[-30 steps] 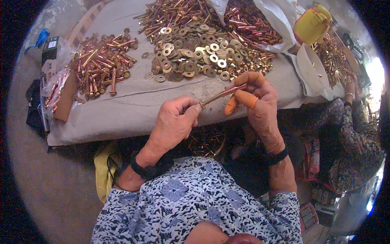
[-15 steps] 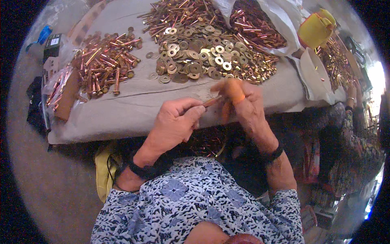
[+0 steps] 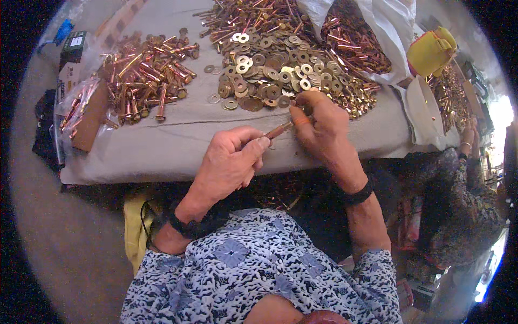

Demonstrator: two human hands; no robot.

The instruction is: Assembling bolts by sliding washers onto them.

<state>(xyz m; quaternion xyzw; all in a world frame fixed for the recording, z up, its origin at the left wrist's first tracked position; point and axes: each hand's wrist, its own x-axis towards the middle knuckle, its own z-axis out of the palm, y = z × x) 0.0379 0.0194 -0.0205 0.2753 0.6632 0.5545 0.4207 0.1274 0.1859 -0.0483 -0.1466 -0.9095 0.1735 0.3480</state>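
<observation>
My left hand (image 3: 229, 159) pinches a copper-coloured sleeve anchor bolt (image 3: 278, 131) between thumb and forefinger, its thin end pointing up and right toward my other hand. Close to that end, my right hand (image 3: 326, 127) bends its fingers together at the near edge of a heap of flat brass-coloured washers (image 3: 272, 75). Orange tape wraps one of its digits. Whatever sits between those fingertips is hidden. Small gold-coloured nuts (image 3: 359, 102) lie in a pile just right of the right hand.
Finished-looking bolts (image 3: 162, 100) are heaped at left beside an open cardboard box (image 3: 89, 116) in plastic. Behind the washers lie more long bolts (image 3: 253, 16). A white sack (image 3: 396, 46) spills bolts; a yellow container (image 3: 431, 51) stands beyond. Another person's hand (image 3: 468, 135) works at far right.
My right hand has gone from a blurred motion beside the bolt to the washer heap's near edge, fingers drawn together. My left hand keeps its hold on the bolt. The view has shifted slightly.
</observation>
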